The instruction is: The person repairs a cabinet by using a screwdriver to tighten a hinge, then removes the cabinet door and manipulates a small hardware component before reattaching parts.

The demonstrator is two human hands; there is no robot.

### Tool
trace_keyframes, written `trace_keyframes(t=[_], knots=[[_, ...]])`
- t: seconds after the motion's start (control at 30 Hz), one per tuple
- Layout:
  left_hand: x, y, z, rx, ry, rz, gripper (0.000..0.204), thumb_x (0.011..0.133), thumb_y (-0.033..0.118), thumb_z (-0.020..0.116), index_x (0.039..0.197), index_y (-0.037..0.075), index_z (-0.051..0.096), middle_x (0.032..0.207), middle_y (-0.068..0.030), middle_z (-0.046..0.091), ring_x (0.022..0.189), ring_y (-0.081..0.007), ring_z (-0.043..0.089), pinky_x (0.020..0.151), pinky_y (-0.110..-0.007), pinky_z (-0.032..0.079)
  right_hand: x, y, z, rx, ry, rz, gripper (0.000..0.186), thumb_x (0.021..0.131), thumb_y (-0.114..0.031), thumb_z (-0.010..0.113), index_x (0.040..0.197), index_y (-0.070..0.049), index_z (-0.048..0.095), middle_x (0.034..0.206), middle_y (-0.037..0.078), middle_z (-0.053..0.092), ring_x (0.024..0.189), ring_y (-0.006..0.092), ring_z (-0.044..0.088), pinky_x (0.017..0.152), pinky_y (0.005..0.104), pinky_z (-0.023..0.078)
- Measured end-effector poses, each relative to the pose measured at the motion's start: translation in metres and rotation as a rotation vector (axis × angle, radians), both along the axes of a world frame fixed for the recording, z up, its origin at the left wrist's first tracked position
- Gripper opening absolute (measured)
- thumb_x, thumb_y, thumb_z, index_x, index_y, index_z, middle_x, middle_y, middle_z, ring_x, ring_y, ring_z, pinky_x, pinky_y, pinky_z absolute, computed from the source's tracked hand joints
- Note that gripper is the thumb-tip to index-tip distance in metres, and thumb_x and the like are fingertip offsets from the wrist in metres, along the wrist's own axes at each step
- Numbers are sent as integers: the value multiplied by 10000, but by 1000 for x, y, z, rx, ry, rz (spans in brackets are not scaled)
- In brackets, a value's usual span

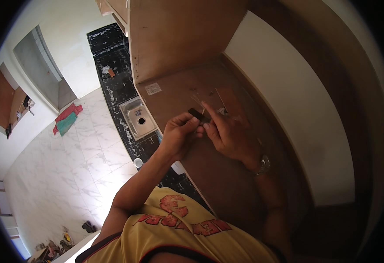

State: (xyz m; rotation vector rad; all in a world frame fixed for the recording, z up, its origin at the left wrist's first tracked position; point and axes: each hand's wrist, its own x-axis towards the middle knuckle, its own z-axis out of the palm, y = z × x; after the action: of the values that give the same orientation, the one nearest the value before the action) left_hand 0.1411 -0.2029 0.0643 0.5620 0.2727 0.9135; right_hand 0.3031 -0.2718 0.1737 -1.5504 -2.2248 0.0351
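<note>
Over the brown wooden cabinet panel point(218, 171), my left hand point(179, 135) is closed on a small dark flat piece point(196, 114), pinched near its fingertips. My right hand point(235, 138) meets it from the right, with its thumb close to the left fingertips. Its index finger is stretched out past the dark piece, while the other fingers curl in. Whatever sits between the right thumb and fingers is too small and hidden to name. A watch point(264, 165) is on my right wrist. Thin light sticks or wires point(196, 97) lie just beyond the hands.
A reddish-brown board point(232, 104) lies beyond my right hand, and a paper label point(153, 89) is on the panel. To the left runs a black marbled counter point(113, 83) with a steel sink point(133, 115) and a white cup point(138, 162). Red and green cloths point(67, 122) lie on the floor.
</note>
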Motion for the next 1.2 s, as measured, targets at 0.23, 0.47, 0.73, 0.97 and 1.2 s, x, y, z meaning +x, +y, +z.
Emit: trace_keyframes(t=[0.23, 0.47, 0.73, 0.97, 1.2], knots=[[-3, -3, 4, 18, -35, -42, 91, 1013, 65, 623, 1019, 9, 694, 925, -89, 720, 792, -140, 691, 721, -266, 590, 11, 8, -20, 2, 102, 80, 501, 1008, -165, 587, 1484, -50, 484, 967, 201, 707, 816, 349, 718, 712, 454, 551], [0, 1, -3, 15, -83, -36, 140, 987, 23, 642, 1108, 9, 712, 928, -78, 728, 810, -137, 702, 726, -264, 597, 5, 3, 4, -52, 37, 13, 495, 1004, -175, 600, 1466, -32, 495, 976, 182, 706, 838, 342, 717, 716, 445, 553], [-2, -1, -1, 16, -127, -40, 146, 989, 27, 638, 1114, 7, 709, 953, -78, 731, 816, -139, 712, 735, -266, 609, 7, 7, -18, 17, 100, 114, 486, 992, -148, 600, 1448, -15, 499, 1000, 194, 706, 851, 355, 717, 736, 449, 559], [-2, -6, 2, -6, -50, -15, 185, 985, 37, 651, 1160, 7, 700, 948, -74, 719, 775, -138, 692, 712, -267, 587, 29, 23, -23, 180, -10, -39, 426, 990, -155, 603, 1394, -25, 560, 1007, 195, 707, 850, 372, 713, 761, 468, 557], [0, 1, 0, -27, -84, 6, 147, 985, 35, 650, 1114, -15, 700, 933, -78, 711, 816, -141, 686, 755, -276, 577, -1, 4, -3, -81, 132, 16, 501, 1013, -177, 591, 1473, -17, 475, 1043, 225, 706, 886, 378, 718, 776, 468, 553]])
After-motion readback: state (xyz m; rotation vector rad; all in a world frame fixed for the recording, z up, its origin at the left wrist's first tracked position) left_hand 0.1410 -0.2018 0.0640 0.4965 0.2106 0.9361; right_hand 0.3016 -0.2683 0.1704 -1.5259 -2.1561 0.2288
